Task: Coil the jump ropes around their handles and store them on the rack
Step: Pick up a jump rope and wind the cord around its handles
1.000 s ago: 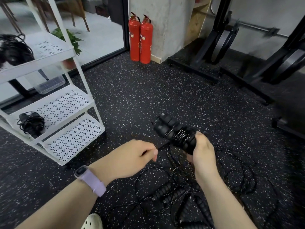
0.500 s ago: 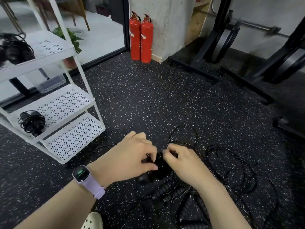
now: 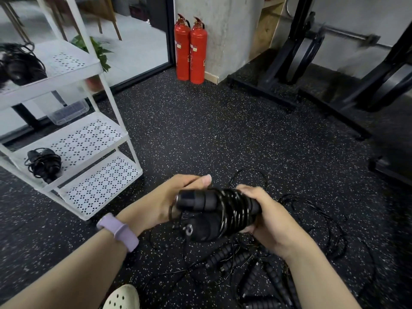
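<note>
- At the far left stands a white rack [image 3: 111, 103] with perforated shelves. On its top shelf lies a dark bundle of rope [image 3: 21, 65], partly cut by the picture edge. On the middle shelf lies one coiled jump rope [image 3: 43, 163], near the front left corner. The bottom shelf shows only its metal.
- Behind the rack there is a clear plastic box [image 3: 69, 112] on the floor and a green plant [image 3: 93, 49] in a pot.
- The left hand [image 3: 176, 200] is in the lower middle, with a lilac watch [image 3: 118, 230] on the wrist. Its fingers reach behind the left end of the handles and the thumb lies along the top; it seems to support them, but I cannot tell if the fingers are curled around.
- Between the two hands is the pair of black handles [image 3: 214, 210], held above the floor, side by side, with thin rope wound in many turns around their right part.
- The right hand [image 3: 267, 219] grips the right end of the handles, with fingers curled over the wound rope.
- Below the hands, on the black speckled floor [image 3: 223, 130], lie more loose jump ropes [image 3: 256, 264] in a tangle, handles and thin cords together.
- A pale shoe [image 3: 122, 296] shows at the bottom edge.
- Farther back stand two red fire extinguishers [image 3: 190, 50] beside a concrete pillar [image 3: 220, 30], and at the right black gym equipment [image 3: 334, 63].
</note>
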The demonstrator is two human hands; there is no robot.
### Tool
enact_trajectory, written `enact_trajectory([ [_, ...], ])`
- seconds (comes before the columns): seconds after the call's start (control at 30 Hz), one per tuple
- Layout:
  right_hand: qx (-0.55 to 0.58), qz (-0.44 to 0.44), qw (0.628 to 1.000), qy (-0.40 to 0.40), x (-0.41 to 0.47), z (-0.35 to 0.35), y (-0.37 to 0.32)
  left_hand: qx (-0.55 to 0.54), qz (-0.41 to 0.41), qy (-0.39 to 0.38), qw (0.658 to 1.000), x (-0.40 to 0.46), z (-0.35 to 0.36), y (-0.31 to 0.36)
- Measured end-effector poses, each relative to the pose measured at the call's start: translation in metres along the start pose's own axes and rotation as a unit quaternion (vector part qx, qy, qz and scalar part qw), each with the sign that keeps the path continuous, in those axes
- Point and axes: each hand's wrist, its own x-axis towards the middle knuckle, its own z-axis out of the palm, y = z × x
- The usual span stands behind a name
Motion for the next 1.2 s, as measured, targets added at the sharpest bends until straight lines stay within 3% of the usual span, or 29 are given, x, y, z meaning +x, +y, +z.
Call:
enact_trajectory([
  [0.07,0.084,-0.024,0.996,0.002,0.001,0.0,-0.002,0.052,-0.031,0.06,0.996,0.002,0.002,-0.004],
  [0.17,0.15,-0.062,0.986,0.043,0.005,-0.002,-0.006,0.065,-0.1,0.065,0.991,0.008,0.003,-0.007],
  [0.23,0.173,-0.051,0.975,0.128,0.008,-0.006,-0.007,0.066,-0.089,0.052,0.992,0.011,0.005,-0.005],
  [0.4,0.166,-0.028,0.934,0.315,0.013,-0.011,-0.001,0.196,-0.065,0.036,0.978,0.007,0.012,-0.01],
  [0.47,0.102,-0.035,0.92,0.376,0.013,-0.009,0.0,0.202,-0.068,0.031,0.976,0.007,0.013,-0.01],
  [0.57,-0.144,-0.059,0.885,0.439,0.01,-0.005,0.003,0.305,-0.051,0.006,0.951,0.004,0.013,-0.009],
  [0.67,-0.31,-0.071,0.856,0.407,0.007,0.001,0.006,0.441,-0.044,-0.013,0.897,-0.002,0.015,-0.006],
  [0.8,-0.396,-0.061,0.841,0.364,0.009,0.008,0.008,0.49,-0.05,-0.021,0.87,-0.004,0.014,-0.003],
  [0.93,-0.449,-0.047,0.823,0.345,0.01,0.015,0.013,0.453,-0.081,-0.045,0.887,-0.006,0.017,-0.006],
  [1.07,-0.443,-0.053,0.819,0.361,0.012,0.018,0.015,0.218,-0.111,-0.012,0.97,-0.006,0.019,-0.001],
  [1.2,-0.419,-0.055,0.826,0.372,0.013,0.015,0.012,0.052,-0.092,-0.022,0.994,-0.008,0.016,0.015],
])
